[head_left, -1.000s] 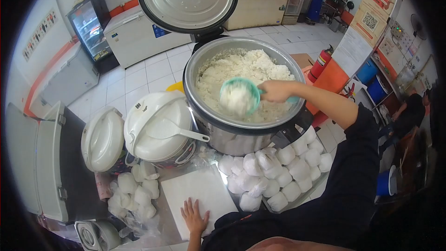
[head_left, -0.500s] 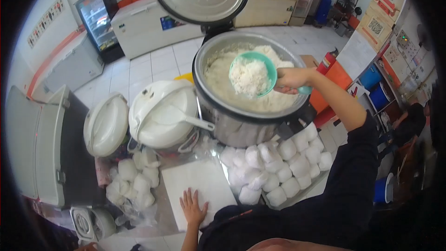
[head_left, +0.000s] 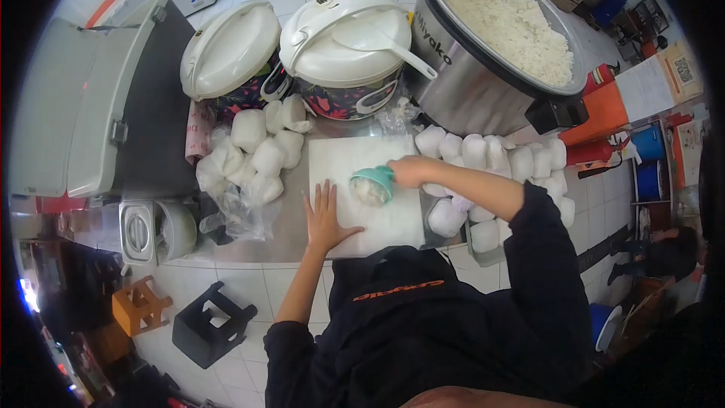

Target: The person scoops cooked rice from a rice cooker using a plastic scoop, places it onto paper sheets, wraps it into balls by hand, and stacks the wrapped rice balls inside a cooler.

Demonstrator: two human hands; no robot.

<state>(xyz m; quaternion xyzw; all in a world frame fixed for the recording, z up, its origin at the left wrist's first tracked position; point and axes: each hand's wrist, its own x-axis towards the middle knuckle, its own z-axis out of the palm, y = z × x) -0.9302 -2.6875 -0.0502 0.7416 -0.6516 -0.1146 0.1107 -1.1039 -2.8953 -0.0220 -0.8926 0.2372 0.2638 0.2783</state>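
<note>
My right hand (head_left: 410, 171) is closed round the handle of a green scoop (head_left: 386, 177). The scoop is tipped over a stack of white paper sheets (head_left: 337, 155), with white rice (head_left: 368, 193) at its mouth; whether some rice touches the paper I cannot tell. My left hand (head_left: 325, 221) lies flat on the paper's left part, fingers spread, holding nothing. Beyond my right arm stands a large open rice cooker (head_left: 472, 87) holding much rice (head_left: 513, 26). White wrapped bundles (head_left: 474, 153) are piled beside the paper on the right.
More white bundles (head_left: 268, 157) lie at left near a clear plastic bag (head_left: 245, 215). Two lidded pots (head_left: 343, 45) stand behind, a white paddle (head_left: 411, 60) resting on one lid. At far left is an open cooler box (head_left: 143, 98). Stools (head_left: 211, 325) stand on the floor below.
My right hand has brought the rice-filled scoop from above the cooker down over the paper and tipped it. My left hand stays flat on the paper. The view has tilted down.
</note>
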